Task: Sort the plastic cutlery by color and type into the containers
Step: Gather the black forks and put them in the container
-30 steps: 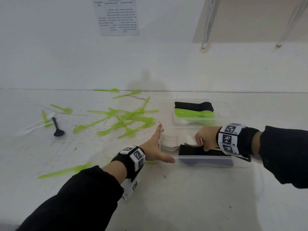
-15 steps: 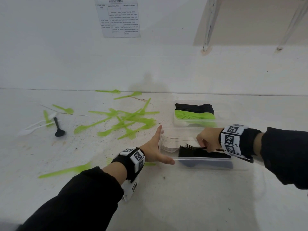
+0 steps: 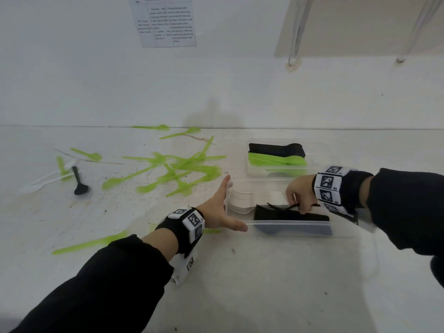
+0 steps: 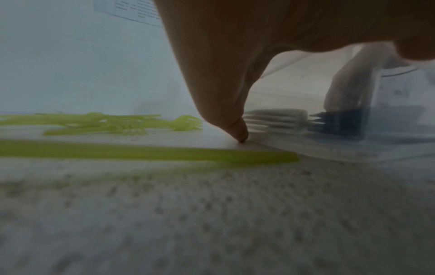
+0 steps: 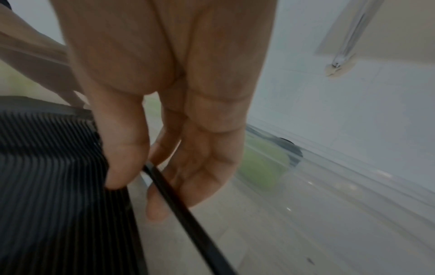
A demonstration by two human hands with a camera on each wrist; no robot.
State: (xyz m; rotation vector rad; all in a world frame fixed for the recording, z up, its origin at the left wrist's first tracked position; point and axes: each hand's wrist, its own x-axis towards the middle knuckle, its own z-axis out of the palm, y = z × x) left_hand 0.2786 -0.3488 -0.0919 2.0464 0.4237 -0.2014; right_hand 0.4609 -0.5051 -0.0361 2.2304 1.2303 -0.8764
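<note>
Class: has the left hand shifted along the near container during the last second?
No. The left hand remains braced against the near container's left end, fingers straight.

A white wall (image 3: 96, 80) rises behind a white, speckled work surface (image 3: 264, 284) marked with dark specks. A printed sheet (image 3: 165, 20) hangs on the wall. At upper right, a beige panel (image 3: 360, 27) carries two metal rods (image 3: 296, 32).

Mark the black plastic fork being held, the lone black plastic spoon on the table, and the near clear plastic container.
black plastic fork (image 3: 280, 207), head view, on the neck behind the tines.
black plastic spoon (image 3: 81, 188), head view, on the bowl.
clear plastic container (image 3: 288, 221), head view, on the near rim.
</note>
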